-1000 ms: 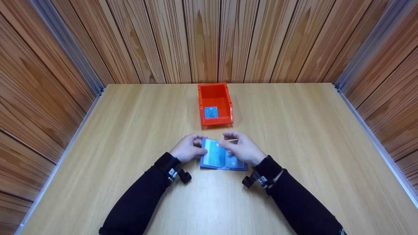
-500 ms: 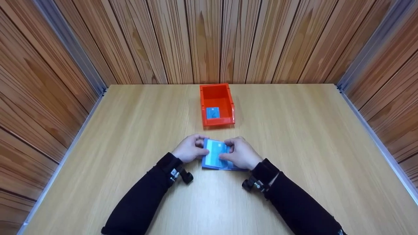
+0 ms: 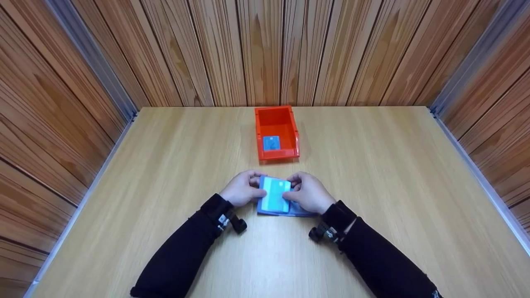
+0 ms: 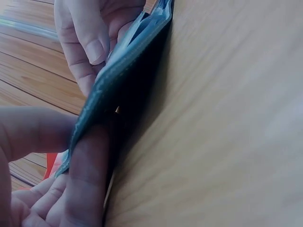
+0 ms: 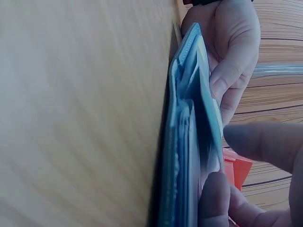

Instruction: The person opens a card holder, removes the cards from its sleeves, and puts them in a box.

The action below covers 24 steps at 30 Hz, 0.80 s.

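Note:
A blue card holder (image 3: 261, 212) lies open in front of the person, stitched along its edge, with clear sleeve pages. My left hand (image 3: 243, 189) grips its left edge, thumb on top and fingers beneath, as the left wrist view also shows. On the left half, a light-blue bank card (image 3: 275, 195) shows in a sleeve page. My right hand (image 3: 310, 193) pinches that page's right edge between thumb and fingers. In the right wrist view the page (image 5: 211, 111) stands lifted from the pages below, with a gap between. The right hand partly covers the holder's right half.
Beyond the hands stands a red open-front bin (image 3: 278, 155) with a blue card (image 3: 271, 142) lying inside near its front. The wooden table (image 3: 186, 145) ends at a plank back wall (image 3: 265, 54), with plank walls on both sides.
My right hand has moved from over the middle of the holder to the right edge of the card's page, which it now pinches. My left hand keeps its grip; the bin has not moved.

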Each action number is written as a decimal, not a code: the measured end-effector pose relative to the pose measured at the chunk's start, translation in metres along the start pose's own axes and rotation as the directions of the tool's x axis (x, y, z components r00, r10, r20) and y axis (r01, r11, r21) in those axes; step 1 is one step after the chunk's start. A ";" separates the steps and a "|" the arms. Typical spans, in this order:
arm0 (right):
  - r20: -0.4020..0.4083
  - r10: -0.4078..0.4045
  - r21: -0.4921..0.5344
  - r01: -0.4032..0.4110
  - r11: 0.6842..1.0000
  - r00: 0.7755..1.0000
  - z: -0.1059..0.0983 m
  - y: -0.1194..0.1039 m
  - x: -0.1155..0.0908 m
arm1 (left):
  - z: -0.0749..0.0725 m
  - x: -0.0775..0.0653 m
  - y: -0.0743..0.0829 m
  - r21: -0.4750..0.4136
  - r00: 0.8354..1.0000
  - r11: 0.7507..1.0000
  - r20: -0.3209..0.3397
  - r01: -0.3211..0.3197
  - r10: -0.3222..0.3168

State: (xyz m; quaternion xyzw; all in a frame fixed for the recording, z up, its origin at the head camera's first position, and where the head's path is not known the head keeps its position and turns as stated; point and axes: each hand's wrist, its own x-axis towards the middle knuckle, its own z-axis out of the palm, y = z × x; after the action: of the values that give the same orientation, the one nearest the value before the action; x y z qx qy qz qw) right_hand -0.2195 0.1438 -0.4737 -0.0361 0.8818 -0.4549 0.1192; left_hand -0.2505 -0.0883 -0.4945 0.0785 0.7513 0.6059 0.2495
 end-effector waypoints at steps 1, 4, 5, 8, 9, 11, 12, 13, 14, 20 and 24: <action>0.001 0.002 0.014 -0.002 1.000 1.000 0.000 0.000 0.000 | 0.000 0.000 0.000 0.009 1.000 1.000 -0.004 0.003 -0.003; 0.001 -0.014 0.054 0.014 0.998 1.000 -0.001 0.001 0.000 | 0.001 0.000 0.000 0.027 1.000 1.000 -0.015 0.003 -0.003; 0.000 -0.018 0.065 0.018 0.998 1.000 -0.001 0.001 0.000 | 0.002 -0.001 0.000 0.022 1.000 1.000 -0.017 -0.003 0.003; -0.006 -0.033 0.100 0.033 0.994 0.999 -0.001 0.002 0.001 | 0.003 -0.001 0.000 0.011 0.999 1.000 -0.020 -0.027 0.027; -0.006 -0.033 0.112 0.033 0.993 0.999 -0.001 0.003 0.002 | 0.004 -0.001 0.000 0.006 0.999 0.999 -0.021 -0.035 0.035; -0.007 -0.025 0.133 0.025 0.991 1.000 -0.002 0.004 0.002 | 0.004 -0.001 0.000 0.010 0.999 0.999 -0.025 -0.041 0.041; -0.008 -0.021 0.142 0.022 0.990 1.000 -0.002 0.004 0.003 | 0.004 -0.001 -0.001 0.018 0.999 0.999 -0.029 -0.041 0.042; -0.010 -0.015 0.153 0.016 0.988 1.000 -0.003 0.004 0.003 | 0.004 -0.001 -0.001 0.028 0.999 0.999 -0.033 -0.040 0.041; -0.013 -0.009 0.162 0.011 0.987 1.000 -0.003 0.005 0.004 | 0.004 -0.001 -0.001 0.036 0.999 0.999 -0.036 -0.039 0.040; -0.041 0.039 0.208 -0.030 0.978 0.998 -0.007 0.007 0.006 | 0.003 0.000 -0.002 0.055 0.998 0.998 -0.045 -0.030 0.033; -0.066 0.045 0.202 -0.030 0.979 0.997 -0.008 0.008 0.007 | 0.003 0.001 -0.002 0.066 0.998 0.998 -0.051 -0.023 0.027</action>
State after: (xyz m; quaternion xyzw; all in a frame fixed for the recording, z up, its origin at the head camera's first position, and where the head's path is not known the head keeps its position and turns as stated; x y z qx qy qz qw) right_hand -0.2278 0.1535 -0.4773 0.0087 0.8355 -0.5402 0.0998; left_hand -0.2494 -0.0862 -0.4970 0.0803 0.7757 0.5860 0.2199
